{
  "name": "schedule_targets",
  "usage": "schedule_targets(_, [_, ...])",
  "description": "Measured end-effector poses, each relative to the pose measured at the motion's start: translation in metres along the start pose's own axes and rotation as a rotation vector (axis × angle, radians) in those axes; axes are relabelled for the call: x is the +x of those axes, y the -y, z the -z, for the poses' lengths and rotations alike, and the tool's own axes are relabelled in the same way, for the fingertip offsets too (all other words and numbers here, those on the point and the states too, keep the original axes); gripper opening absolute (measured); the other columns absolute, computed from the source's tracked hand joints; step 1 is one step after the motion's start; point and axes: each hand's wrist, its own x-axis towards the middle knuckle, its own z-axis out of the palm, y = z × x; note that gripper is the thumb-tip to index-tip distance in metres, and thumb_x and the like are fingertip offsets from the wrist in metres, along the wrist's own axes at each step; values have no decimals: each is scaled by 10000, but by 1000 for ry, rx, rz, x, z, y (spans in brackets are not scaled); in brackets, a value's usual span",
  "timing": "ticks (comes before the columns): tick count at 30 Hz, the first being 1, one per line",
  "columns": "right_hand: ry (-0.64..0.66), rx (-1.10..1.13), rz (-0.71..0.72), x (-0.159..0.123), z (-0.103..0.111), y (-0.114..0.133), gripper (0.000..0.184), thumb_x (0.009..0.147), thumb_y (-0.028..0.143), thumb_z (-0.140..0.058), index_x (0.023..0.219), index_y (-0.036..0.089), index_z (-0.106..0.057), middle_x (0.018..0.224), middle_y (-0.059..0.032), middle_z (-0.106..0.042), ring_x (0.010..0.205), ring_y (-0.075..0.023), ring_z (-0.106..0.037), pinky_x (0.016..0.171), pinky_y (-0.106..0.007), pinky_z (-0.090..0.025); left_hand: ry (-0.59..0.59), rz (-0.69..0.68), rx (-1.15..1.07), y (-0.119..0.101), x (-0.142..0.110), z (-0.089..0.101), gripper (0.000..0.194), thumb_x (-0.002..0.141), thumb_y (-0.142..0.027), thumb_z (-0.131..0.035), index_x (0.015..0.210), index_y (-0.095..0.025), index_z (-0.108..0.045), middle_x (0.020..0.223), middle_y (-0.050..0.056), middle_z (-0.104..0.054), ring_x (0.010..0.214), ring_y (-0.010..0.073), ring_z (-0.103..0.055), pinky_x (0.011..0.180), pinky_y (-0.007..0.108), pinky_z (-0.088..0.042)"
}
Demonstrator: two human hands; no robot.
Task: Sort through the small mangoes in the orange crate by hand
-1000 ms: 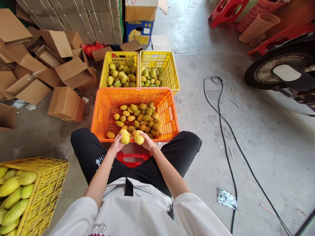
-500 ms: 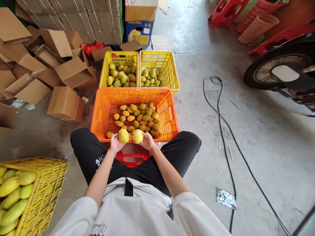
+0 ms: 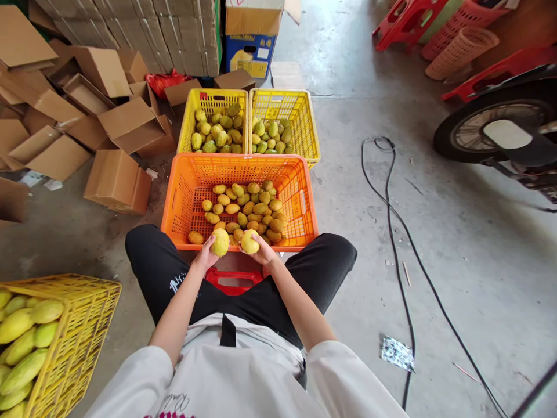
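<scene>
My left hand [image 3: 208, 253] is closed around a mottled yellow-green fruit [image 3: 220, 242], mango-like or melon-like. In my right hand [image 3: 264, 251] sits a smoother, paler yellow fruit [image 3: 249, 242], fingers curled round its far side. Both are raised side by side, a small gap apart, over the near rim of an orange crate [image 3: 179, 174]. Smaller yellow-brown oval fruits [image 3: 256, 208] lie loose on that crate's floor, mostly in its middle and right. Which exact kind of fruit these are, I cannot tell.
Beyond the orange crate stand two yellow crates, the left one [image 3: 187, 119] and right one [image 3: 304, 125], with greenish fruits. A fuller yellow crate [image 3: 93, 313] is at lower left. Cardboard boxes [image 3: 114, 177] pile up left; a black cable [image 3: 402, 223] and motorbike wheel [image 3: 487, 130] are right.
My hands turn the two fruits slightly and move a little apart, the right one shifting right. Both fruits stay held. The camera view shifts slightly.
</scene>
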Motion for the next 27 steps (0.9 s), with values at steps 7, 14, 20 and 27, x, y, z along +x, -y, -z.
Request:
schedule_targets(7, [68,-51,-4,-2,-7,1,486,707,408,-851,1073,246,-576,965,-42,-726,872,-234,-719,777,-400,-612,-13,27,5,-2,-2,-4,405,877,-309,-651,1255,-165,-633,1045,100,-745,1073,252,-703,1039,423,-519])
schedule_targets(14, [43,-38,8,-2,-8,1,468,735,420,-811,1102,271,-562,995,-26,-721,916,-236,-721,776,-391,-608,-36,39,61,-1,-3,-7,252,879,-287,-662,1096,-159,-660,967,105,-754,1046,272,-720,1006,461,-546])
schedule_targets(20, [108,6,14,-7,-15,6,516,691,323,-723,1177,287,-555,1053,-32,-717,1031,-274,-702,883,-483,-597,-27,34,-21,-5,-5,-10,391,894,-370,-527,1145,-111,-678,1065,169,-751,1129,334,-692,996,522,-543])
schedule_targets(27, [138,-24,15,-7,-13,5,588,696,294,-746,1256,280,-568,1138,-57,-721,1086,-274,-686,897,-449,-583,-61,53,-94,-7,-3,-10,370,909,-295,-488,1195,-136,-660,1017,140,-765,1115,317,-705,1037,537,-522])
